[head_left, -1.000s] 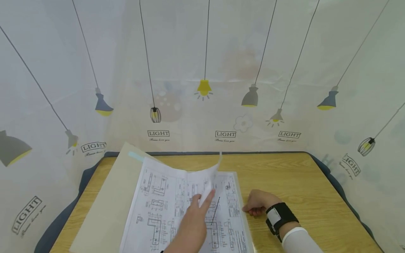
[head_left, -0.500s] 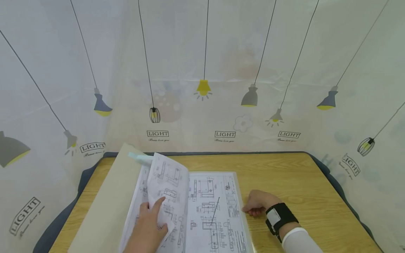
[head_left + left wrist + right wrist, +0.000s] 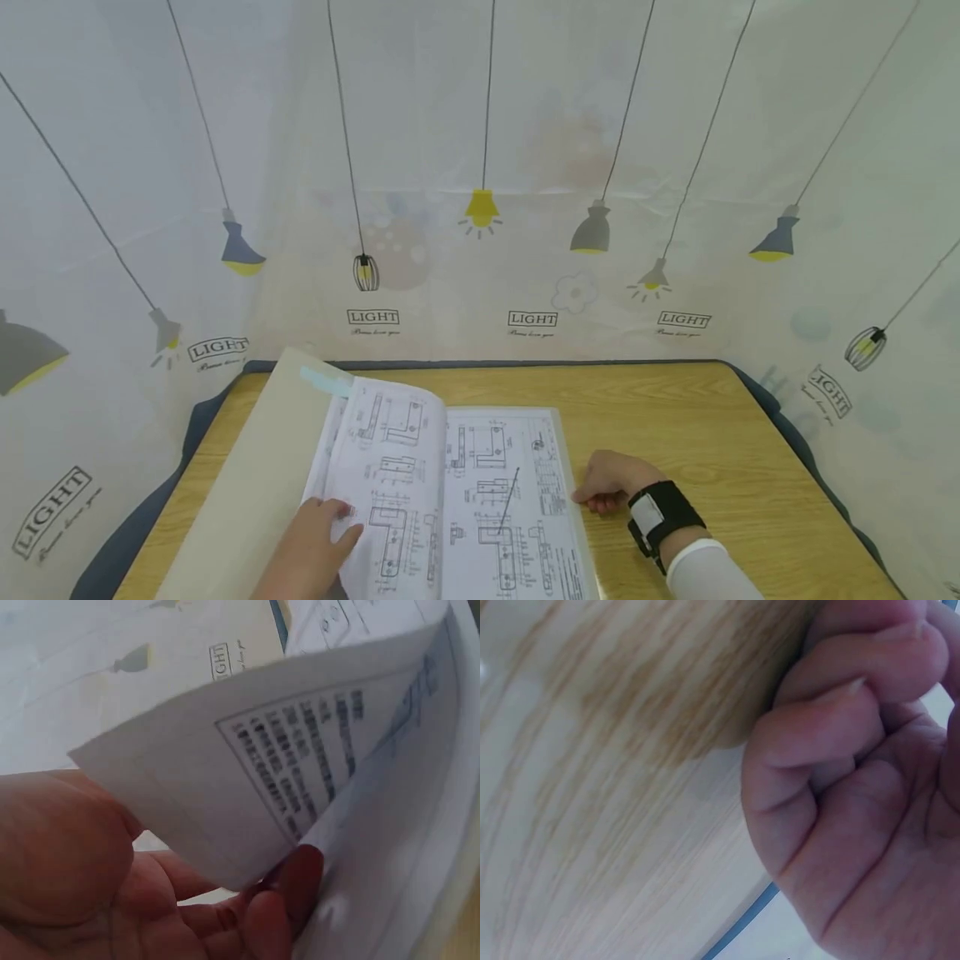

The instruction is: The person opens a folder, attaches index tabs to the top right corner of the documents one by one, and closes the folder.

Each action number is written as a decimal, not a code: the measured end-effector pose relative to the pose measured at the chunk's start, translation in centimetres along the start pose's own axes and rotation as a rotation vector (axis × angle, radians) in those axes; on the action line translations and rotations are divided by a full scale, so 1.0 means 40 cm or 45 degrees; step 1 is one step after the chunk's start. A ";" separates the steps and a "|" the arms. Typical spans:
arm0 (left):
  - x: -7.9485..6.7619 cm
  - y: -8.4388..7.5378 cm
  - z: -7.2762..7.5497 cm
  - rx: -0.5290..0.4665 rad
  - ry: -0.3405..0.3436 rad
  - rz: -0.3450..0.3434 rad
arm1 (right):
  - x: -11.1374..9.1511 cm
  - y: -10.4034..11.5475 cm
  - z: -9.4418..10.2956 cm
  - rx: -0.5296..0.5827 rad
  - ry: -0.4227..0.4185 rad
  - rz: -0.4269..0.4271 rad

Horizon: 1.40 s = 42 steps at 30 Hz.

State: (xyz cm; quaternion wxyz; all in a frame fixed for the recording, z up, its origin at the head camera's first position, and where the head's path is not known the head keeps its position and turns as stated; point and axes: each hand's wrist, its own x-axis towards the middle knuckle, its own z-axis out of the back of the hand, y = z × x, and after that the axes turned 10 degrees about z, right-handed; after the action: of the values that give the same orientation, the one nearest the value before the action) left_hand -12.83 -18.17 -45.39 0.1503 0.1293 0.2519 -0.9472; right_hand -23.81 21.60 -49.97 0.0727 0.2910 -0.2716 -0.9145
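Head view shows a booklet of technical drawings (image 3: 510, 458) lying open on the wood-grain counter (image 3: 690, 417), its cream cover (image 3: 247, 483) spread to the left. The left hand (image 3: 306, 546), thumb and forefinger parted, touches the left page's (image 3: 401, 475) outer edge; whether its other fingers grip it, I cannot tell. The right hand (image 3: 618, 479), fingers curled inward, rests at the booklet's right edge.

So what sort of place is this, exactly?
Probably a small desk booth for paperwork, perhaps a staged one: a wood-grain table, a pale backdrop printed with hanging lamps around it, and an open set of technical drawings.
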 end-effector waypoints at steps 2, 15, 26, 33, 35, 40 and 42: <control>0.004 0.010 0.000 0.015 -0.003 0.005 | 0.001 0.000 0.000 0.003 0.003 -0.004; 0.027 0.082 0.008 0.128 -0.079 -0.051 | 0.001 0.001 0.000 -0.011 -0.005 -0.016; 0.078 0.145 -0.035 0.096 0.031 0.018 | -0.004 0.009 -0.003 -0.029 -0.024 -0.018; 0.091 0.146 -0.052 0.095 0.220 0.238 | -0.005 0.008 -0.002 -0.029 -0.018 -0.018; 0.093 0.150 -0.053 0.111 0.221 0.228 | -0.004 0.007 -0.001 -0.025 -0.015 -0.027; 0.094 0.164 -0.054 0.188 0.155 0.166 | 0.001 0.002 -0.001 -0.027 -0.008 -0.039; 0.094 0.170 -0.056 0.195 0.152 0.167 | 0.003 0.002 -0.002 -0.030 -0.006 -0.036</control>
State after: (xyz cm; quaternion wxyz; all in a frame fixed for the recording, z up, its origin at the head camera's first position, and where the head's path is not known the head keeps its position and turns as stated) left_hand -13.55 -23.47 -51.44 0.1864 0.2128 0.1781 -0.9425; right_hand -23.85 21.44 -50.03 0.0626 0.2919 -0.2568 -0.9192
